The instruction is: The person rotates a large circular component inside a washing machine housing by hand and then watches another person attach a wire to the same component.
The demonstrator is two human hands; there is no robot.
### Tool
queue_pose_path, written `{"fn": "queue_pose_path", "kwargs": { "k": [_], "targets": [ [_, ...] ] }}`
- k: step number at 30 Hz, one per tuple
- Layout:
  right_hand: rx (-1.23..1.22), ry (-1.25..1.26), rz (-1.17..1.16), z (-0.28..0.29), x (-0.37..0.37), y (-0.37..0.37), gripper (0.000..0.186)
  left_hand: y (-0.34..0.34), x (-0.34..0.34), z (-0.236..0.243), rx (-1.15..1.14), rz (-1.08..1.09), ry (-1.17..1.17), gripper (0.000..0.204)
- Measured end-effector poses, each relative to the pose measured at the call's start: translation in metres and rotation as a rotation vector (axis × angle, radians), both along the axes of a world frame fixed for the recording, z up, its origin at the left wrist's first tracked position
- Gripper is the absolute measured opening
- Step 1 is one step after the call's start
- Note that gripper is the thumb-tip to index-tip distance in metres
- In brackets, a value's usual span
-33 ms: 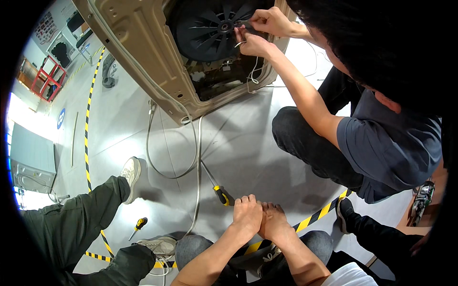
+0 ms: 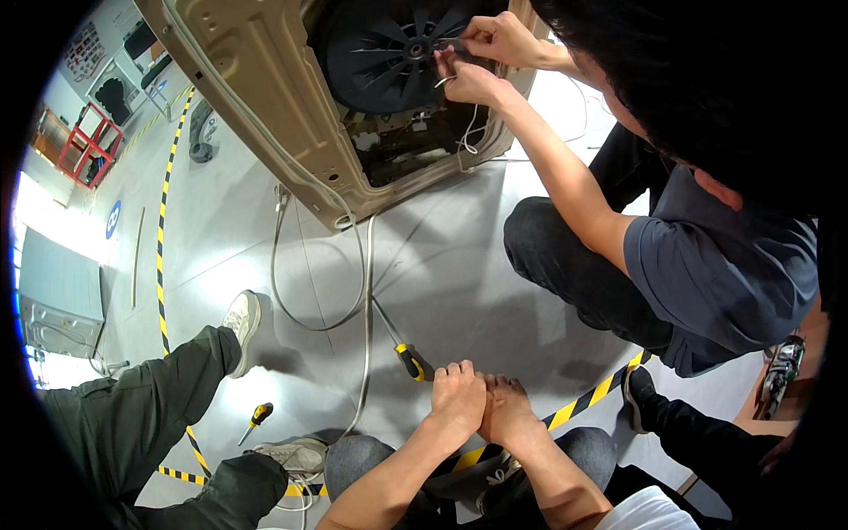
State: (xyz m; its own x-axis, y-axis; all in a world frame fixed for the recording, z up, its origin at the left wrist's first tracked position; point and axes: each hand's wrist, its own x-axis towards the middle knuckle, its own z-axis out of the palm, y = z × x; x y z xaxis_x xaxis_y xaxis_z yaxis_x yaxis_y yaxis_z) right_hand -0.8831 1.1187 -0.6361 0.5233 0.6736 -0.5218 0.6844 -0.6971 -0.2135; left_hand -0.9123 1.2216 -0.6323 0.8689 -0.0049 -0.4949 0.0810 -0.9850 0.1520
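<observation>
My left hand (image 2: 459,399) and my right hand (image 2: 507,411) rest side by side, touching, above my knees. Their fingers are curled down, and no object shows in either. The closest thing to them is a screwdriver (image 2: 409,360) with a yellow and black handle, lying on the floor just ahead. Farther off stands a tan metal cabinet (image 2: 265,97) with a large black spoked wheel (image 2: 371,66) in its opening. A co-worker's two hands (image 2: 481,79) pinch something thin by the wheel's hub; what it is cannot be made out.
A grey cable (image 2: 367,353) loops over the floor (image 2: 442,265) from the cabinet. A co-worker's knee (image 2: 565,256) is at the right. A second, smaller screwdriver (image 2: 258,415) lies near another person's shoes (image 2: 242,331). Yellow-black tape (image 2: 162,230) marks the floor.
</observation>
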Motion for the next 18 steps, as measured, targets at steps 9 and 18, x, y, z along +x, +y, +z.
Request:
{"fn": "queue_pose_path", "kwargs": {
  "k": [9, 18],
  "targets": [
    [-0.021, 0.004, 0.02, 0.003, 0.002, 0.001, 0.036, 0.001, 0.0, 0.002, -0.026, 0.019, -0.043, 0.02],
    [-0.065, 0.024, 0.044, 0.004, 0.006, 0.002, 0.037, 0.0, 0.003, 0.002, -0.006, 0.011, -0.03, 0.022]
  ]
}}
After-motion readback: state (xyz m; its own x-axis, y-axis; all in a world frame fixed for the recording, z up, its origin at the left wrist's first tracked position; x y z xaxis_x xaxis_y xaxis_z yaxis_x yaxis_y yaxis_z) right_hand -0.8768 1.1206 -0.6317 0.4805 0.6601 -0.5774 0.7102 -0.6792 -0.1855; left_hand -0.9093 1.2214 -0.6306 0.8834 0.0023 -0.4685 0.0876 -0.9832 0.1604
